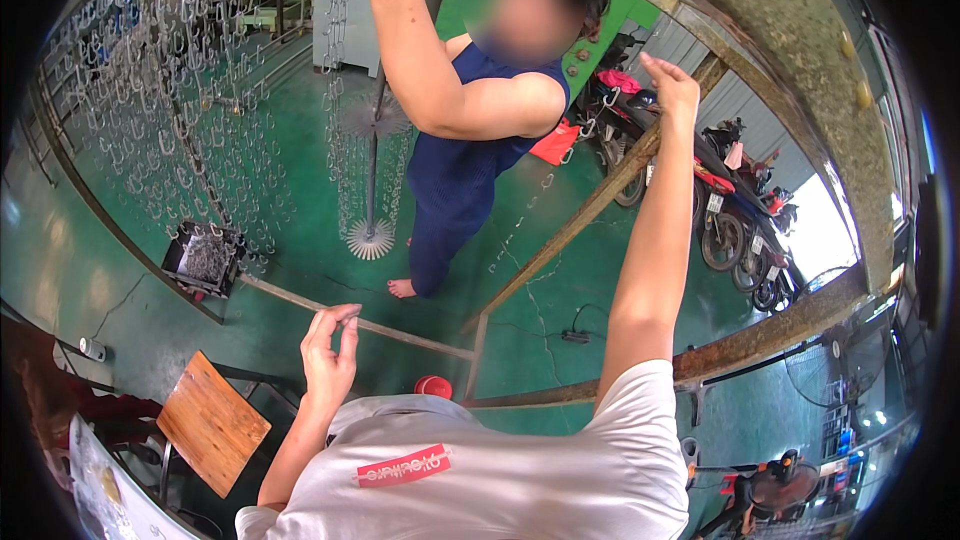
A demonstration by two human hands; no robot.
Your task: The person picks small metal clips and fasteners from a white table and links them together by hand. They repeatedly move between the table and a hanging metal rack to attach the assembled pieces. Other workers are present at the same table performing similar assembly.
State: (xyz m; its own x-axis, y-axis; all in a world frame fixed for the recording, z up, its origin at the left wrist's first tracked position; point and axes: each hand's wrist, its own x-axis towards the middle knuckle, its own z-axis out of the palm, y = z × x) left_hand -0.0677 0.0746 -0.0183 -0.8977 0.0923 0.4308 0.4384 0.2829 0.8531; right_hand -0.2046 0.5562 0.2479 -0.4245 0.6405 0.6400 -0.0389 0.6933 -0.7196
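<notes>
The left hand point(330, 345) pinches a few small grey metal hooks point(347, 314) between thumb and fingertips, held near the chest. The right hand point(668, 87) reaches up, fingers loosely curled against the rusty slanted steel bar point(590, 208); whether it grips anything I cannot tell. A loose pinch could let hooks drop onto the green floor point(320, 180) below.

**Green-floored workshop, open to daylight**

I see a glossy green concrete floor point(300, 170), cracked in places. A rusty metal frame point(600, 190) crosses it. Motorbikes point(735, 210) stand parked by the bright opening at right. A wooden stool point(212, 425) sits lower left, fans point(790, 485) lower right.
</notes>
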